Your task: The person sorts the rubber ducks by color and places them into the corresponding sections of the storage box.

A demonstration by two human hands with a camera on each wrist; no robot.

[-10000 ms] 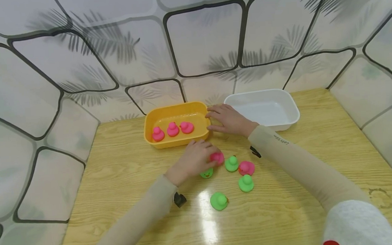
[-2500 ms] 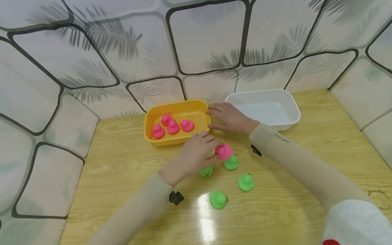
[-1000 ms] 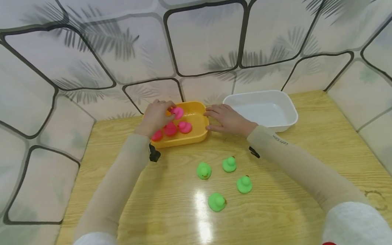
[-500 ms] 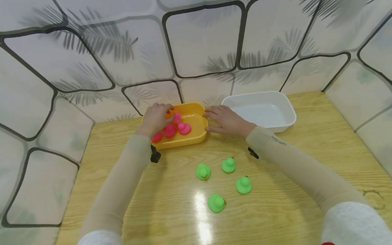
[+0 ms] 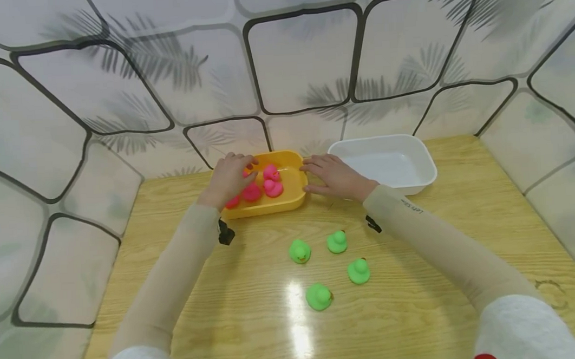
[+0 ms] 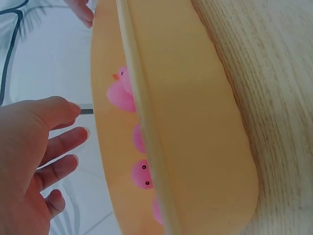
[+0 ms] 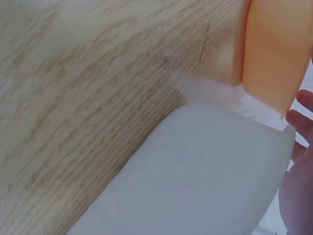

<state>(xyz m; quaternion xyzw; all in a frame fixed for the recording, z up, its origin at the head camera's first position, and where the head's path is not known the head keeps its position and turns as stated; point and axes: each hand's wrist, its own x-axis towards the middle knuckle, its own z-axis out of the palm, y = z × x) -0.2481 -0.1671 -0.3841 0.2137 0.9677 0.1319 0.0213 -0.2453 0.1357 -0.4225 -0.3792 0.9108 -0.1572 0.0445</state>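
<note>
even light fills the head view, white glare streaks the table, wrist views look hazy.

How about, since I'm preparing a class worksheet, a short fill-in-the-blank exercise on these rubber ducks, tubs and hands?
1. Exactly ____ green rubber ducks stand on the wooden table.
2. Every rubber duck visible in the yellow tub is ____ in colour.
3. The other tub, to the right of the yellow one, is ____ in colour.
4. The hand nearer the ducks in the yellow tub is the person's ____ hand.

Missing words: four; pink; white; left.
</note>
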